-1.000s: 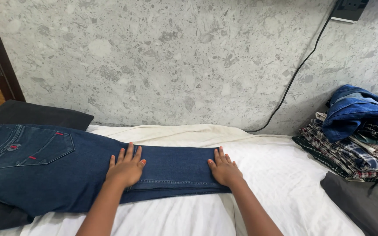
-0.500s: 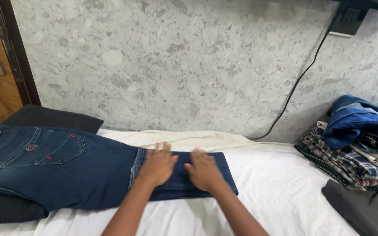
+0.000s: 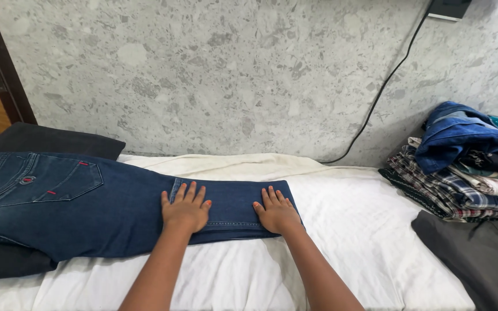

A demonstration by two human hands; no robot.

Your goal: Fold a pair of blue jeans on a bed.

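Note:
A pair of dark blue jeans (image 3: 70,204) lies flat on a white bed sheet (image 3: 347,242), back pocket up, with the leg end folded back over itself toward the left. My left hand (image 3: 185,208) rests flat on the folded leg near its hem edge, fingers spread. My right hand (image 3: 276,211) presses flat on the right end of the fold, fingers apart. Neither hand grips the cloth.
A dark pillow (image 3: 47,141) sits under the jeans at the left. A pile of folded clothes (image 3: 468,167) with a blue garment on top stands at the right, beside a grey cloth (image 3: 479,253). A black cable (image 3: 384,86) runs down the speckled wall.
My hands, which had come close together on the folded leg half a second ago, have moved apart again. The view has shifted slightly.

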